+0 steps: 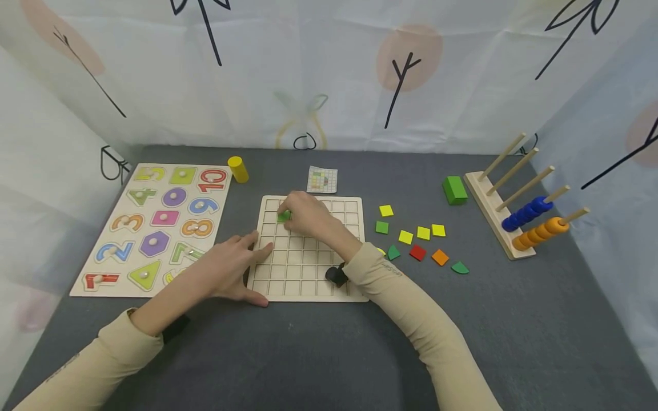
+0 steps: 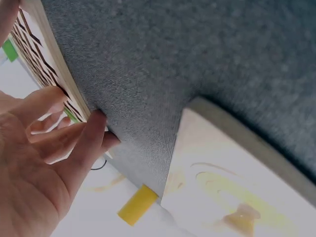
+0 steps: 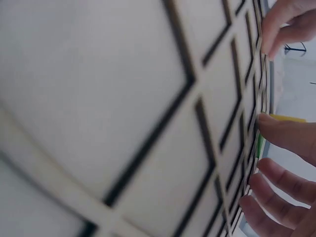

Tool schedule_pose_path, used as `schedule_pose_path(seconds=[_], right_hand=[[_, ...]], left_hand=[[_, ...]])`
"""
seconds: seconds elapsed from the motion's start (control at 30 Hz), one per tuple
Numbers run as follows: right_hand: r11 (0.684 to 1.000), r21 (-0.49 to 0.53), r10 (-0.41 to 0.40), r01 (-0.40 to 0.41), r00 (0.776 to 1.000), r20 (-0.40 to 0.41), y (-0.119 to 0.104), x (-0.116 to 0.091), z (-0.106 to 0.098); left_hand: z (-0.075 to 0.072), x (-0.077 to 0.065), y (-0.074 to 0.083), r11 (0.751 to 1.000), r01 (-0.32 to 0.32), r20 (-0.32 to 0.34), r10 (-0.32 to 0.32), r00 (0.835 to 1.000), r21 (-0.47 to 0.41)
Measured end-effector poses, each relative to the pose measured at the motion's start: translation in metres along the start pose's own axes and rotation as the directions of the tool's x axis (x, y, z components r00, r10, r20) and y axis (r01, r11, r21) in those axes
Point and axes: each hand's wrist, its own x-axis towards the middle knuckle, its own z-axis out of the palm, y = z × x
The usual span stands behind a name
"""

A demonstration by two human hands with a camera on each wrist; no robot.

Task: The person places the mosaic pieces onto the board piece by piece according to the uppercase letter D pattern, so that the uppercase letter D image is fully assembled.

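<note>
right hand (image 1: 310, 216) pinches green tile (image 1: 283, 217) at eleven o'clock on board (image 1: 288, 274), left hand (image 1: 233, 265) spread at nine, loose tiles (image 1: 423, 233) unplaced at three.

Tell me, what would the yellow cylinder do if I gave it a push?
The yellow cylinder would probably tip if pushed near its top, as it seems to stand on end and looks taller than wide. On its side, it might roll, because its wall is round. It likely won't bend: its sides look straight.
</note>
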Motion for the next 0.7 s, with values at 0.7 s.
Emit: schedule_pose_path(seconds=[0.7], right_hand=[[0.994, -0.087, 0.067, -0.068, 0.998, -0.015, 0.022, -0.051, -0.033]], left_hand=[[0.003, -0.001, 0.0, 0.998, 0.056, -0.023, -0.056, 0.998, -0.021]])
